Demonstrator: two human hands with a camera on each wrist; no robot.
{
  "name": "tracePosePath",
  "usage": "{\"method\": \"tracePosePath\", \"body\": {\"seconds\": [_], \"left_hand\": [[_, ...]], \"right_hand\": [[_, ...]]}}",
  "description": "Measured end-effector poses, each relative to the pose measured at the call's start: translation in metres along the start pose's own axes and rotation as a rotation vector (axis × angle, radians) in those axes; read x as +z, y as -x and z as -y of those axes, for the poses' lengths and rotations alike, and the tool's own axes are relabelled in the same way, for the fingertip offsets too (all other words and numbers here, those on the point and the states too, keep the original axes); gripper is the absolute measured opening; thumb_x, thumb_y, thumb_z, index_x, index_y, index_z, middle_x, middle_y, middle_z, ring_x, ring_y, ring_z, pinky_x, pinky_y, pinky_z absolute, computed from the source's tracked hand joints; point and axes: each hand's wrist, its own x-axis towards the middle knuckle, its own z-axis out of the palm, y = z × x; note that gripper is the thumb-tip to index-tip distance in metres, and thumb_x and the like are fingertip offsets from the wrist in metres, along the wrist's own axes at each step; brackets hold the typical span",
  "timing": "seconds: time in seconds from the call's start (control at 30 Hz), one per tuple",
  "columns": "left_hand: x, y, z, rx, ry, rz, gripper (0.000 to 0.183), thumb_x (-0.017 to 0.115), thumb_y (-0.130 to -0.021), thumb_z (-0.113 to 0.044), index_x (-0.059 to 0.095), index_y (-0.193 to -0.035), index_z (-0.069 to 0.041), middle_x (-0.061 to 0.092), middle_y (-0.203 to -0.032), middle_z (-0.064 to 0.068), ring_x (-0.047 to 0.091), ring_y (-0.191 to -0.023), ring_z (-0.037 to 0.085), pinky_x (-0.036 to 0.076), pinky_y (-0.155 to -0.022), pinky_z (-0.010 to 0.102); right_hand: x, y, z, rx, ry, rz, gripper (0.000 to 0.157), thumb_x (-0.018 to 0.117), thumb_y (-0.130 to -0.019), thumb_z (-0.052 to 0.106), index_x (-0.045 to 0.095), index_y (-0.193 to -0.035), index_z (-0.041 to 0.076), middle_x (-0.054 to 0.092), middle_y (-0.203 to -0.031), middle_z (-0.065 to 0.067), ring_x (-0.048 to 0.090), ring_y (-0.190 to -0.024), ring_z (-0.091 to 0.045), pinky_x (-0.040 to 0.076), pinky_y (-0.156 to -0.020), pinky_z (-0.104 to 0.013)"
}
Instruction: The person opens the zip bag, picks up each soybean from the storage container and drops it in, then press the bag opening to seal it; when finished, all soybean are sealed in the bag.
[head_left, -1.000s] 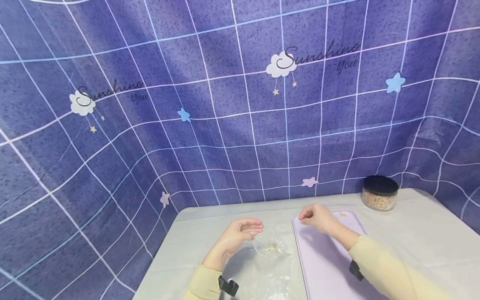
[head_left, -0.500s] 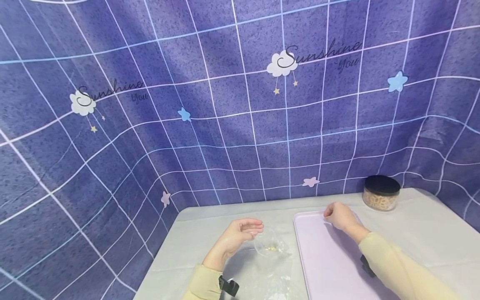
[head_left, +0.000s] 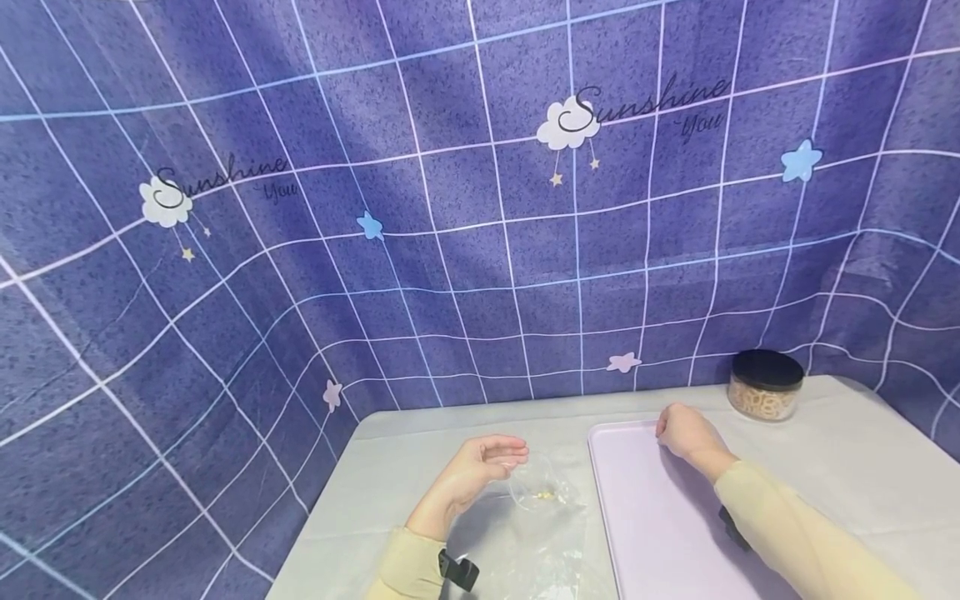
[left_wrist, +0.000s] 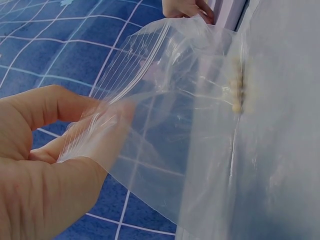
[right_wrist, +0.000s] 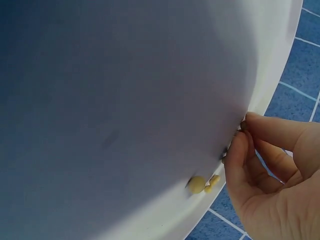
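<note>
In the head view my left hand [head_left: 474,475] is at the middle of the table, holding a clear zip bag [left_wrist: 165,117] by its open mouth. The left wrist view shows thumb and fingers pinching the ridged zip edge. A few small yellowish pieces [left_wrist: 237,92] lie inside the bag. My right hand [head_left: 692,437] reaches to the far edge of a pale lilac tray [head_left: 637,508]. In the right wrist view its thumb and fingertip pinch a small dark-looking piece [right_wrist: 243,125] at the tray's rim. A round yellow piece [right_wrist: 196,184] and smaller bits [right_wrist: 214,181] lie beside that hand.
A clear jar [head_left: 765,398] with a black lid, filled with pale rings, stands at the back right beyond the tray. A purple-blue grid curtain [head_left: 465,250] hangs behind and left of the pale-covered table [head_left: 360,492].
My right hand has moved rightward along the tray's far edge, mostly in the first half second, and now covers the spot where small pieces showed. My left hand keeps its hold on the bag.
</note>
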Motion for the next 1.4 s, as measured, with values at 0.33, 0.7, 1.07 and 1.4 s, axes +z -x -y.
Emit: {"method": "tracePosePath", "body": {"seconds": [0.33, 0.7, 1.07, 1.4], "left_hand": [[0.000, 0.002, -0.001, 0.006, 0.003, 0.012, 0.056, 0.049, -0.078, 0.016, 0.051, -0.134, 0.019, 0.058, -0.132, 0.035, 0.055, -0.126, 0.049, 0.043, -0.111, 0.052], [-0.004, 0.003, 0.004, 0.058, -0.018, 0.032, 0.056, 0.050, -0.077, 0.015, 0.054, -0.132, 0.018, 0.062, -0.129, 0.032, 0.062, -0.121, 0.040, 0.047, -0.109, 0.049], [-0.002, 0.002, 0.000, -0.001, -0.009, -0.010, 0.057, 0.050, -0.076, 0.016, 0.054, -0.133, 0.016, 0.061, -0.131, 0.033, 0.060, -0.123, 0.043, 0.043, -0.111, 0.053], [-0.001, 0.004, -0.002, -0.005, -0.003, -0.011, 0.056, 0.050, -0.076, 0.016, 0.054, -0.132, 0.018, 0.060, -0.131, 0.033, 0.059, -0.123, 0.044, 0.046, -0.110, 0.050]], "right_hand": [[0.017, 0.002, 0.013, -0.160, -0.140, -0.067, 0.007, 0.069, -0.070, -0.001, 0.073, -0.068, 0.004, 0.065, -0.062, 0.001, 0.052, -0.056, -0.014, 0.050, -0.054, -0.032], [0.036, 0.015, 0.086, -0.409, -0.430, 0.114, 0.004, 0.076, -0.081, 0.001, 0.078, -0.083, 0.005, 0.074, -0.078, 0.002, 0.064, -0.072, -0.008, 0.057, -0.068, -0.024], [0.056, 0.033, 0.145, -0.545, -0.458, 0.196, 0.006, 0.079, -0.083, 0.000, 0.077, -0.083, 0.006, 0.073, -0.078, 0.007, 0.067, -0.073, -0.004, 0.059, -0.071, -0.022], [0.051, 0.032, 0.144, -0.560, -0.415, 0.144, 0.010, 0.077, -0.083, -0.002, 0.075, -0.083, 0.008, 0.072, -0.077, 0.005, 0.066, -0.072, -0.005, 0.059, -0.070, -0.024]]}}
